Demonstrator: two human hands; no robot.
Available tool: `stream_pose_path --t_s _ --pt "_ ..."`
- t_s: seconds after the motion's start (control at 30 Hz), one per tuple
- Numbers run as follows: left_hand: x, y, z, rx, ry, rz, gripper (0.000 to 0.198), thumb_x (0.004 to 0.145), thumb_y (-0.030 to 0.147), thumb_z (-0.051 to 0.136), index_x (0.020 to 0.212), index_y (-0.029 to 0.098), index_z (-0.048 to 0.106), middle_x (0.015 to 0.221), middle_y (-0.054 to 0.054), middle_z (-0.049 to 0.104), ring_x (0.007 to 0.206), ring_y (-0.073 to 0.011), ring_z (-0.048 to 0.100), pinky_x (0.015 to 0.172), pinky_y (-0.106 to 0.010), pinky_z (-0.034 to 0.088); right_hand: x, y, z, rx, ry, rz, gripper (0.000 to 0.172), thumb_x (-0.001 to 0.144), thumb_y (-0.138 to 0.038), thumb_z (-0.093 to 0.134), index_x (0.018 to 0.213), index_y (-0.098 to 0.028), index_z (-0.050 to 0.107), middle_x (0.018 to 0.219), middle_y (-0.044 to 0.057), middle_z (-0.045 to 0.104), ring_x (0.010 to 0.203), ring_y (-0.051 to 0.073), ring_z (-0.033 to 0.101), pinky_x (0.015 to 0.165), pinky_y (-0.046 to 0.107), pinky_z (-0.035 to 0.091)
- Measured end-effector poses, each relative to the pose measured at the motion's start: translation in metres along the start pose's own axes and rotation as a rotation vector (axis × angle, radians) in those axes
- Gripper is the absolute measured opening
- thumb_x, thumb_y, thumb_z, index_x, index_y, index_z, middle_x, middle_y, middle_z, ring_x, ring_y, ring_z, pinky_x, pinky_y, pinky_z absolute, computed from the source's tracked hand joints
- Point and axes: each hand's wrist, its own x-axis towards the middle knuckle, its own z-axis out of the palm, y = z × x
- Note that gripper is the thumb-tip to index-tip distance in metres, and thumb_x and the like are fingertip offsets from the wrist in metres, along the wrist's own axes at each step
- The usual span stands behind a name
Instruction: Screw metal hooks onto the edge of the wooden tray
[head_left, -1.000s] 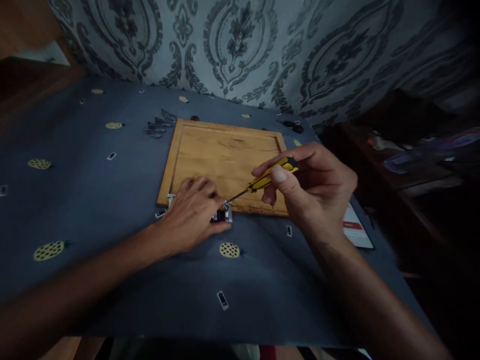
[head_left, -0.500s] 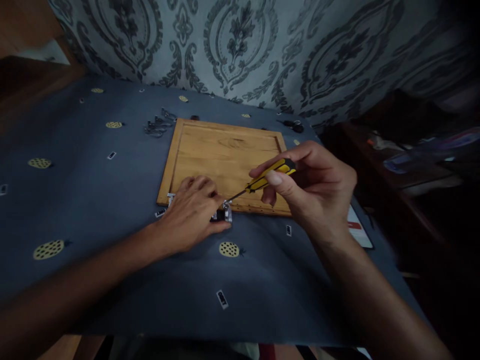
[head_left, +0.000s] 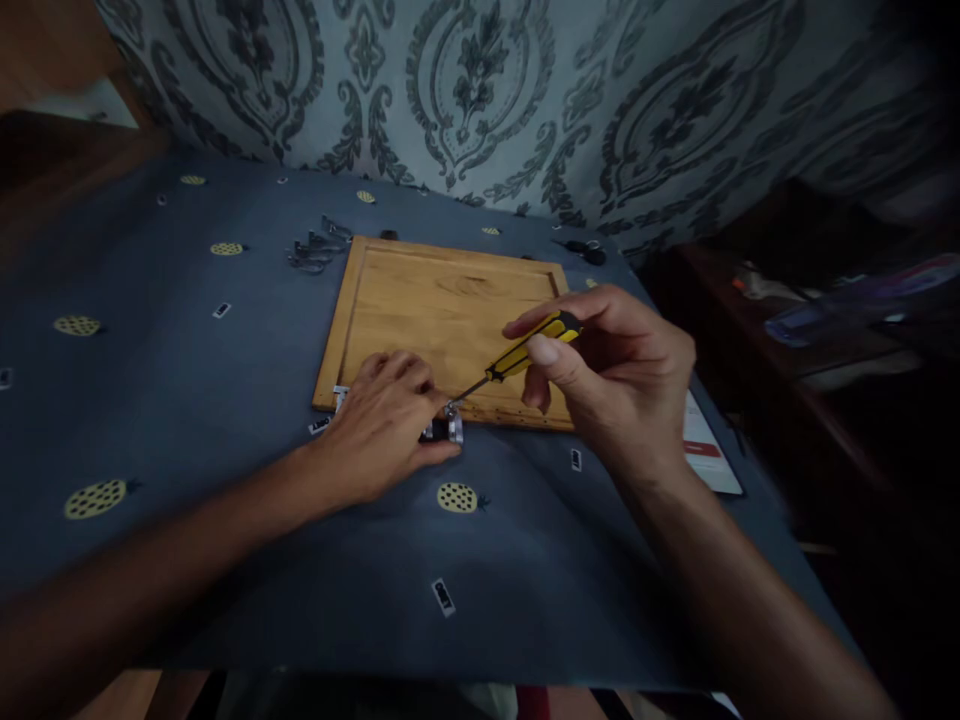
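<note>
A wooden panel (head_left: 450,285) with a raised frame lies flat on the table. Along its near edge my left hand (head_left: 382,425) presses down, thumb and fingers closed around a shiny silver-and-black metal fitting (head_left: 448,428), which looks like a handle and is mostly hidden under the hand. My right hand (head_left: 615,370) grips a yellow-and-black screwdriver (head_left: 529,350) by its handle, between thumb and fingertips. The screwdriver slants down to the left, its tip at the fitting beside my left fingers. Whether a screw sits under the tip is too small to tell.
Several dark metal pieces (head_left: 319,245) lie behind the panel's left corner. A dark tool with ring handles (head_left: 589,250) lies at the back right. A flat tablet-like device (head_left: 709,450) shows partly behind my right wrist. The patterned blue cloth (head_left: 247,580) covers the table.
My right hand has shifted slightly left, and the screwdriver's handle has turned a little. The tip stays at the fitting. My left hand and the panel keep their places.
</note>
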Motion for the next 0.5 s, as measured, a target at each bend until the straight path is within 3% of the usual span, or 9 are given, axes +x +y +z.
stream_pose_path --t_s 0.17,0.33,0.5 --pt "0.0001 0.0002 -0.0003 -0.011 0.001 -0.001 0.034 0.085 0.046 0.073 0.103 0.017 0.069 0.104 -0.008 0.063 0.111 -0.0285 0.05 0.099 -0.046 0.039 -0.0007 -0.0005 0.0009 0.031 -0.006 0.029 0.027 0.077 -0.037 0.083 0.076 -0.022 0.061 0.074 -0.003 0.071 0.041 0.008 0.059 0.037 0.021 0.048" --pt "-0.0001 0.0002 -0.0001 -0.009 -0.007 -0.005 0.035 0.085 0.046 0.073 0.103 0.016 0.07 0.104 -0.008 0.062 0.111 -0.0288 0.05 0.099 -0.047 0.038 -0.002 0.0016 -0.0005 -0.006 -0.073 0.021 0.023 0.088 -0.04 0.072 0.107 -0.026 0.072 0.085 0.0 0.074 0.05 0.01 0.064 0.046 0.025 0.055" --pt "-0.0004 0.0003 -0.0003 -0.004 -0.001 -0.002 0.033 0.086 0.045 0.072 0.102 0.016 0.069 0.104 -0.008 0.062 0.11 -0.0287 0.051 0.099 -0.047 0.039 -0.0015 -0.0002 0.0022 0.021 -0.021 0.024 0.016 0.08 -0.034 0.08 0.083 -0.021 0.07 0.085 -0.001 0.074 0.044 0.007 0.061 0.04 0.022 0.052"
